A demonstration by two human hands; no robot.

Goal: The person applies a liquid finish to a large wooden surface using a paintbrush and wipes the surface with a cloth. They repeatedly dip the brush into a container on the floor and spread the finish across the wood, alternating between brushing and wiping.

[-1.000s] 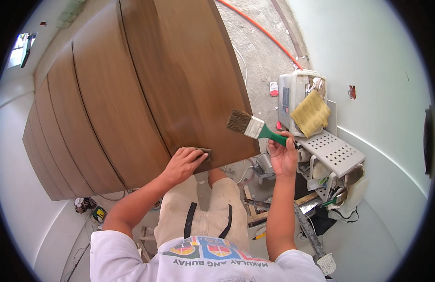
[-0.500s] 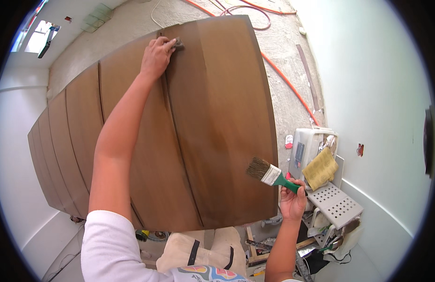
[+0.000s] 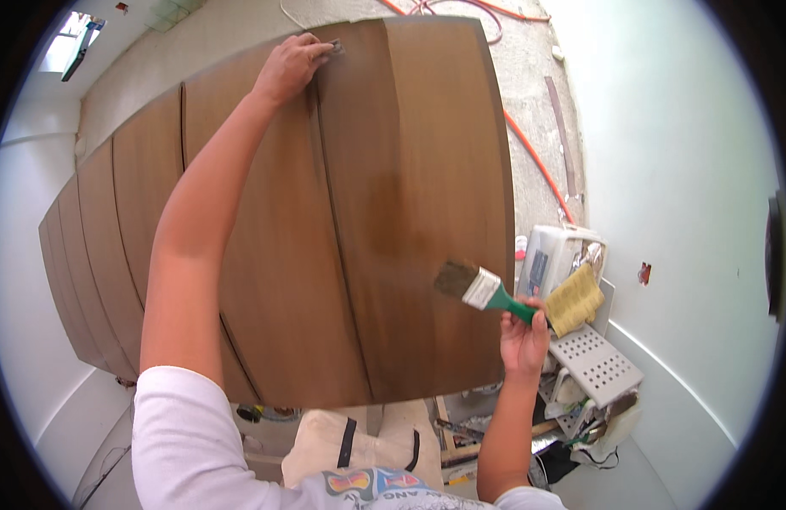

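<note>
My left hand [image 3: 292, 66] is stretched to the far edge of a brown wooden panel [image 3: 431, 136] with several dark lengthwise grooves. Its fingers are closed on a small greyish pad [image 3: 333, 48], which touches the surface beside a groove. My right hand [image 3: 524, 336] grips a paintbrush [image 3: 499, 297] with a green handle, metal band and dark bristles, raised over the panel's lower right side. A darker brown patch shows in the middle of the right-hand section.
On the right are a white plastic container [image 3: 541, 242], yellow folded sandpaper [image 3: 576, 297], a perforated grey step [image 3: 601, 361] and cluttered tools. An orange hose [image 3: 541, 170] lies on the concrete floor. A pale wall [image 3: 690, 170] borders the right side.
My left hand has travelled from the panel's near edge to its far edge with the pad. The view has shifted. My right hand still holds the brush.
</note>
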